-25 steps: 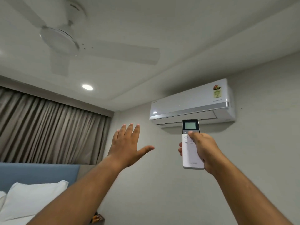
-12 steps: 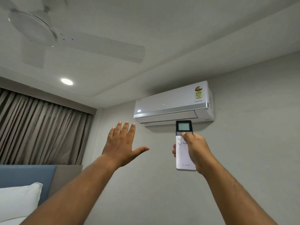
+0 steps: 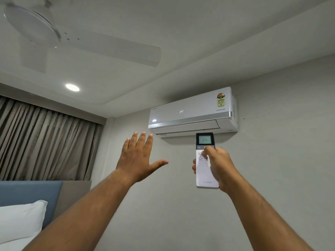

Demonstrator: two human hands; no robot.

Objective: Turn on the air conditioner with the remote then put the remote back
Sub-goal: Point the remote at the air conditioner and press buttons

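Note:
A white air conditioner hangs high on the grey wall, and its front panel shows a lit "24". My right hand grips a slim white remote upright just below the unit, thumb resting on the buttons under the dark screen, which also reads 24. The remote's right edge is hidden by my fingers. My left hand is raised to the left of the remote, fingers spread, holding nothing.
A white ceiling fan hangs at the upper left, blurred as if turning. A round ceiling light glows. Brown curtains cover the left wall above a blue headboard and a white pillow.
The number 24 has lit up on the air conditioner's panel and on the remote's screen. My thumb has shifted slightly on the buttons. The view drifted right earlier; both hands stay raised.

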